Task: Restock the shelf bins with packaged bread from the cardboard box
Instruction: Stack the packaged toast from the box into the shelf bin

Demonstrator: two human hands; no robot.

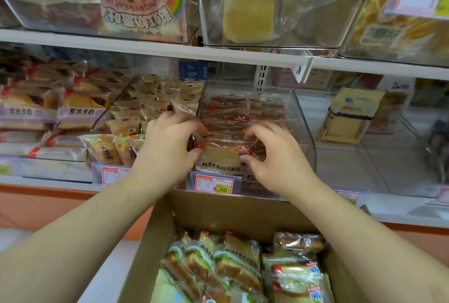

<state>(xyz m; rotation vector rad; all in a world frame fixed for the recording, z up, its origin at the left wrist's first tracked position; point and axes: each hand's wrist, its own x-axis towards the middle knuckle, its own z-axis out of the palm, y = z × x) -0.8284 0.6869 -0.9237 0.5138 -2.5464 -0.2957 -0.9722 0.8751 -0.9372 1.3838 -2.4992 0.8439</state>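
Observation:
A clear shelf bin (305,132) in the middle of the lower shelf holds a row of packaged toast with red-trimmed wrappers. My left hand (167,147) and my right hand (277,156) both reach into its front. Each pinches one end of the front bread package (222,156), which stands upright just behind the bin's front wall. An open cardboard box (218,208) sits right below the shelf edge. Several more bread packages (233,263) with green and red labels lie in it.
A price tag (215,184) reading 8.80 hangs on the bin's front. Full bins of other breads (80,113) stand to the left. To the right a clear bin holds one tan package (352,115). The upper shelf (155,47) carries more bins close overhead.

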